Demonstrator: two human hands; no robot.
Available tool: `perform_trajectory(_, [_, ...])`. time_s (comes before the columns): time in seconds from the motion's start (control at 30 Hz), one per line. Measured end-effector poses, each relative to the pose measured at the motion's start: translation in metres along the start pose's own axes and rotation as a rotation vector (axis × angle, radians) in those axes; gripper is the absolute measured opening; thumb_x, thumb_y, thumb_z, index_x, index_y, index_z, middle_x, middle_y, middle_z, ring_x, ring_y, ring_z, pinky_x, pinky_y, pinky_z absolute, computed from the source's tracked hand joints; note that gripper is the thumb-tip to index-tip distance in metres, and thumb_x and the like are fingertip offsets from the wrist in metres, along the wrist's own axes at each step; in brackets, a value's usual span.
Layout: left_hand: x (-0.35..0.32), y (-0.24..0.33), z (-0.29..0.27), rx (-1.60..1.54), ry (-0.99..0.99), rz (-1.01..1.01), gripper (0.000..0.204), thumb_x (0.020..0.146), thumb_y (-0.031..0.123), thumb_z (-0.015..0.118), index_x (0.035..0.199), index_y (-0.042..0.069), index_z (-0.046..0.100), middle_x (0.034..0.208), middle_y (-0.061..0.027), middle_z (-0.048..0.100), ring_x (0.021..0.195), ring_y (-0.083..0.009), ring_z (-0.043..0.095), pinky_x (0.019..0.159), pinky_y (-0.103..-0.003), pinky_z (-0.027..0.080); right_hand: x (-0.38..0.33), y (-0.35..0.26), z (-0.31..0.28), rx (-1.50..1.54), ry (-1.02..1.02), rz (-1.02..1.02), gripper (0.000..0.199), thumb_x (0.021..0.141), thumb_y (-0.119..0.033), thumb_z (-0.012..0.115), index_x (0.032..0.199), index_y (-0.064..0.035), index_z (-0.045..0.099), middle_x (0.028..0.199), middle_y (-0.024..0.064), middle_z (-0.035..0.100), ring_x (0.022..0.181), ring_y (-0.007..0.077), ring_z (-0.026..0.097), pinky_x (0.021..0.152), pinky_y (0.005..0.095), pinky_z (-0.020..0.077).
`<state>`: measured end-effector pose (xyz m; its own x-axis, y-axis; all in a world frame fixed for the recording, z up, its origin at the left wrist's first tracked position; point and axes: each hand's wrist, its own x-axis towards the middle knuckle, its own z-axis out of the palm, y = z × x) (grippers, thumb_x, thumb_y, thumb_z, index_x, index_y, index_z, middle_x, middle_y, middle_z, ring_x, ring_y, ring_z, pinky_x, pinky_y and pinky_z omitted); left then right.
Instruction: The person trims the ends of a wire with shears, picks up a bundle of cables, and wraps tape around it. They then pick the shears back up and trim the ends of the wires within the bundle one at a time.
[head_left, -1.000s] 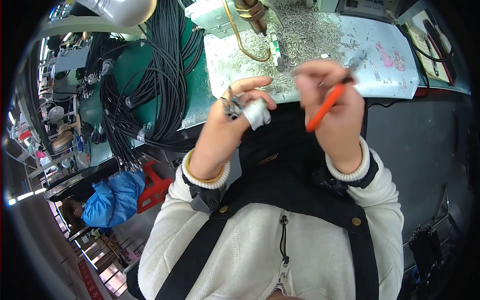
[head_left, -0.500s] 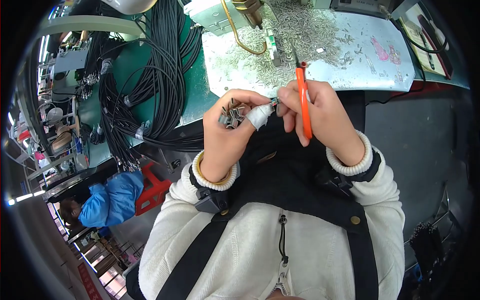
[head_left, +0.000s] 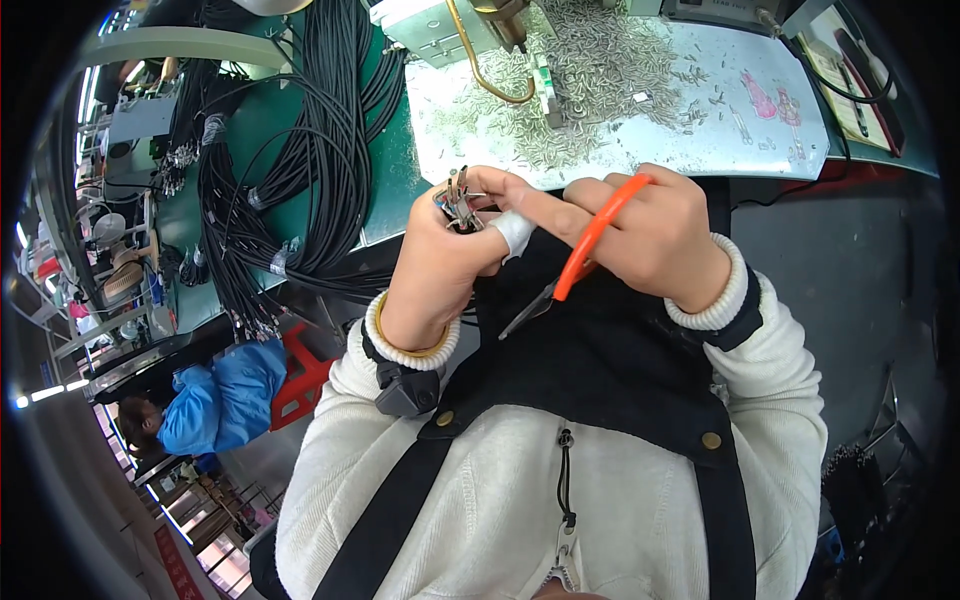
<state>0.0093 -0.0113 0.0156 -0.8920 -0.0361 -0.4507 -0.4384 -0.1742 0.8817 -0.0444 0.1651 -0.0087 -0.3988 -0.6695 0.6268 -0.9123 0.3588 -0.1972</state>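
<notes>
My left hand [head_left: 435, 255] is curled around a small bunch of silvery metal pieces with thin dark ends [head_left: 461, 203]; their exact kind is too small to make out. White tape [head_left: 515, 233] wraps the left thumb. My right hand [head_left: 650, 235] is closed around orange-handled scissors [head_left: 590, 250], their pointed blades slanting down and left over my dark apron [head_left: 580, 360]. The right index finger and thumb reach to the left fingertips and touch them beside the tape. Whatever lies between those fingertips is hidden.
Beyond my hands, a metal work plate [head_left: 690, 145] carries many tiny silvery pieces [head_left: 610, 60] beneath a bench machine [head_left: 440, 35]. Bundled black cables [head_left: 330, 150] cover the green table at left. A person in blue [head_left: 225, 395] is at lower left. A notebook [head_left: 850, 90] lies far right.
The scissors have swung from tips-up to tips pointing down-left. My right hand has turned, its fingers reaching left to the left hand. The metal pieces in my left hand now stand more upright.
</notes>
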Motion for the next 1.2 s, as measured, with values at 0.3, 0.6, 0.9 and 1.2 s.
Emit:
perform_trajectory(0.3, [0.002,-0.015,0.009,0.451,0.124,0.685,0.019,0.070,-0.001,0.061,0.088,0.003,0.058,0.072,0.0014,0.054,0.053,-0.0006,0.042,0.043,-0.014,0.029,-0.005,-0.012,0.012,0.144,0.181,0.161,0.023,0.063,0.004,0.064,0.084,-0.0042,0.059,0.061,-0.0022,0.055,0.050,0.0083,0.054,0.043,0.0199,0.0391])
perform_trajectory(0.6, [-0.001,0.001,0.008,-0.088,0.056,0.073,0.015,0.074,0.000,0.060,0.088,0.003,0.058,0.071,0.0014,0.054,0.059,-0.0023,0.047,0.047,-0.015,0.032,-0.001,-0.020,0.018,0.786,0.300,0.644,0.016,0.066,0.009,0.062,0.078,0.0023,0.053,0.061,0.0031,0.055,0.055,0.0075,0.056,0.051,0.0185,0.0449])
perform_trajectory(0.9, [0.001,0.001,0.012,-0.033,0.093,0.261,0.013,0.074,-0.002,0.059,0.087,0.000,0.058,0.074,-0.0004,0.057,0.060,-0.0021,0.048,0.048,-0.015,0.033,-0.002,-0.027,0.002,0.533,-0.230,0.755,0.024,0.073,-0.019,0.065,0.071,-0.0004,0.051,0.051,0.0079,0.051,0.043,0.0181,0.052,0.042,0.0281,0.0375])
perform_trajectory(1.2, [0.015,0.004,0.001,0.027,0.056,0.157,0.012,0.077,0.000,0.056,0.089,-0.001,0.057,0.074,-0.0016,0.057,0.056,-0.0028,0.045,0.046,-0.017,0.032,-0.010,-0.026,0.017,0.601,-0.313,0.815,0.025,0.079,-0.021,0.061,0.070,-0.0003,0.050,0.050,0.0093,0.049,0.039,0.0197,0.048,0.041,0.0316,0.0367])
